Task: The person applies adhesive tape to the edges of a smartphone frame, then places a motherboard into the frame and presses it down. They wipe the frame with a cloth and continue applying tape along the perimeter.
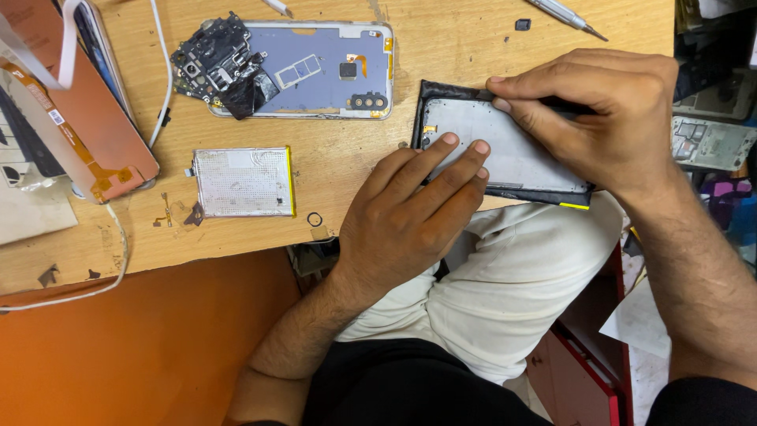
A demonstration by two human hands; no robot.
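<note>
From the head camera I looked straight down on a wooden tabletop [347, 170] whose near edge ran across the middle of the view, with my lap in pale trousers below it. My left hand [410, 217] lay flat, fingers stretched and close together, its fingertips pressing on the grey inner face of an opened phone screen frame [512, 158] that sat at the near edge toward the right and hung partly over it; that hand gripped nothing, it only held the frame down. My right hand [603, 118] came in from the right with the fingers curled over the far edge of the same frame, thumb and forefinger pinched near its far left corner; whether something thin was caught between them I could not tell. Further back, near the far edge, lay a phone back housing [315, 71] face-up and pale blue inside, with a loose black circuit board [217, 63] resting across its left end. A flat silver battery [243, 182] lay well apart from the frame, left of my left hand, with a small black ring [315, 219] just beside the near edge between them. A screwdriver [564, 16] lay at the far right corner, and another phone with an orange flex cable [87, 118] sat at the left edge. Judging by this, the strip-down was well along: battery, board and housing were already out, and the frame was the part in hand.
</note>
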